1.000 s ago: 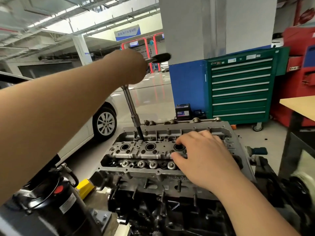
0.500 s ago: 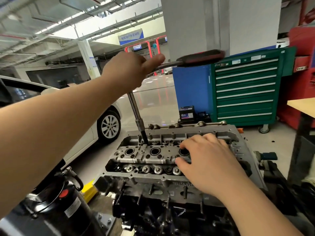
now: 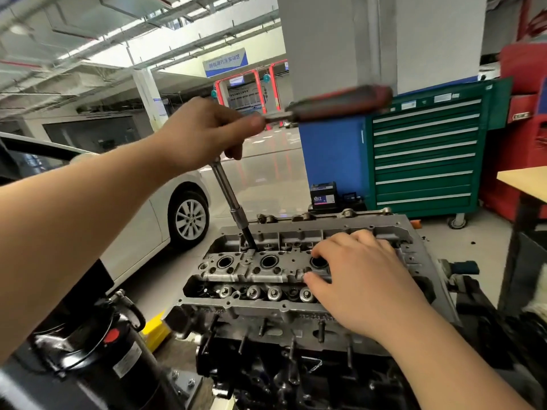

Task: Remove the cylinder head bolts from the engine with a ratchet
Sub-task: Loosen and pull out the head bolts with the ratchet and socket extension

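The engine [image 3: 296, 335] fills the lower centre of the frame, its grey cylinder head [image 3: 284, 270] uppermost with three round wells in a row and a line of valve tops along the near edge; a green tool cabinet [image 3: 426, 155] with long drawer pulls stands at the right, against a blue-and-white pillar [image 3: 334, 84]; a white car [image 3: 165, 214] shows one wheel at the middle left; a black cylindrical unit [image 3: 88, 350] with a red cap sits in the lower left corner; a pale surface [image 3: 524, 179] juts in at the right edge; the left hand [image 3: 204, 134] reaches in from the left, fingers curled round the head of the ratchet [image 3: 334, 103], thumb lying along its shaft; the ratchet's red-and-black handle points right, blurred, in the upper centre; a chrome extension bar [image 3: 229, 193] slants down from that hand, its dark socket end set into the far left part of the cylinder head; the bolt itself cannot be seen; the right hand [image 3: 358, 282] rests flat on the right part of the cylinder head, fingers relaxed and spread, grasping nothing; a small black battery [image 3: 323, 196] stands on the floor behind the engine
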Demonstrator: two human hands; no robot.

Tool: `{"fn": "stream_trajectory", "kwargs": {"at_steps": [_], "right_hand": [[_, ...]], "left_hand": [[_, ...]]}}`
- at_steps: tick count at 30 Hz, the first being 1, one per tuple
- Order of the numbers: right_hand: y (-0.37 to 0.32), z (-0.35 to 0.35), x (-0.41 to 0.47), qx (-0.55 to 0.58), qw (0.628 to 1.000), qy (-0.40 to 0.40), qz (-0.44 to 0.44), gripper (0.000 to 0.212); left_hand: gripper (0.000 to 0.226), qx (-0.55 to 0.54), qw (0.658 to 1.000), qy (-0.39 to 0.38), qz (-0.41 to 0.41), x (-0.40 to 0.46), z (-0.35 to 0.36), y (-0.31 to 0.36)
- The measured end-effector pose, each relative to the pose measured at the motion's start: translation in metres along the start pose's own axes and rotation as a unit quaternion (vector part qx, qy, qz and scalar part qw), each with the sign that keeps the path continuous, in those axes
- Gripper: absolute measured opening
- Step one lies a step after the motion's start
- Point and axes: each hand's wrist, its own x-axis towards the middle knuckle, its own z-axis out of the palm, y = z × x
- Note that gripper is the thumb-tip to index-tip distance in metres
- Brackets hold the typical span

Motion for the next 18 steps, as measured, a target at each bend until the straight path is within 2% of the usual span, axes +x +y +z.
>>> {"fn": "stream_trajectory", "kwargs": {"at_steps": [1, 3, 5, 6, 7, 8, 9, 10, 11, 12, 13, 14, 16, 18], "right_hand": [[0.0, 0.0, 0.0, -0.001, 1.0, -0.001, -0.001, 0.053], [0.0, 0.0, 0.0, 0.0, 1.0, -0.002, 0.001, 0.053], [0.0, 0.0, 0.0, 0.002, 1.0, -0.004, 0.003, 0.054], [0.0, 0.0, 0.0, 0.002, 1.0, -0.003, 0.004, 0.054], [0.0, 0.0, 0.0, 0.002, 1.0, -0.002, 0.003, 0.053], [0.0, 0.0, 0.0, 0.003, 1.0, 0.0, 0.002, 0.053], [0.0, 0.0, 0.0, 0.005, 1.0, 0.002, 0.001, 0.053], [0.0, 0.0, 0.0, 0.007, 1.0, 0.003, 0.001, 0.052], [0.0, 0.0, 0.0, 0.005, 1.0, 0.004, -0.001, 0.052], [0.0, 0.001, 0.0, 0.001, 1.0, 0.004, -0.004, 0.051], [0.0, 0.001, 0.001, -0.001, 1.0, 0.004, -0.004, 0.051], [0.0, 0.001, 0.001, -0.002, 1.0, 0.004, -0.003, 0.051], [0.0, 0.001, 0.001, 0.001, 1.0, 0.001, -0.001, 0.052], [0.0, 0.001, 0.001, 0.0, 1.0, 0.001, 0.0, 0.052]], "left_hand": [[0.072, 0.079, 0.996, 0.006, -0.046, 0.011, 0.003, 0.001], [0.04, 0.287, 0.951, -0.044, -0.101, 0.037, 0.012, 0.01], [0.019, 0.368, 0.915, -0.041, -0.157, 0.057, 0.023, 0.023], [0.019, 0.386, 0.906, -0.038, -0.171, 0.061, 0.028, 0.026], [0.033, 0.416, 0.895, -0.034, -0.157, 0.063, 0.032, 0.026], [0.055, 0.404, 0.904, -0.001, -0.142, 0.057, 0.033, 0.025], [0.074, 0.35, 0.928, 0.036, -0.123, 0.051, 0.032, 0.021], [0.082, 0.256, 0.962, 0.058, -0.075, 0.041, 0.028, 0.013], [0.082, 0.135, 0.989, 0.062, -0.009, 0.027, 0.022, 0.009], [0.079, 0.031, 0.996, 0.054, 0.06, 0.012, 0.014, 0.004], [0.075, -0.028, 0.993, 0.041, 0.105, -0.001, 0.008, 0.001], [0.074, -0.054, 0.992, 0.03, 0.114, -0.011, 0.006, -0.003], [0.073, -0.043, 0.997, 0.05, 0.046, -0.014, 0.006, -0.004], [0.07, 0.082, 0.993, 0.06, -0.058, 0.004, 0.011, 0.0]]}}
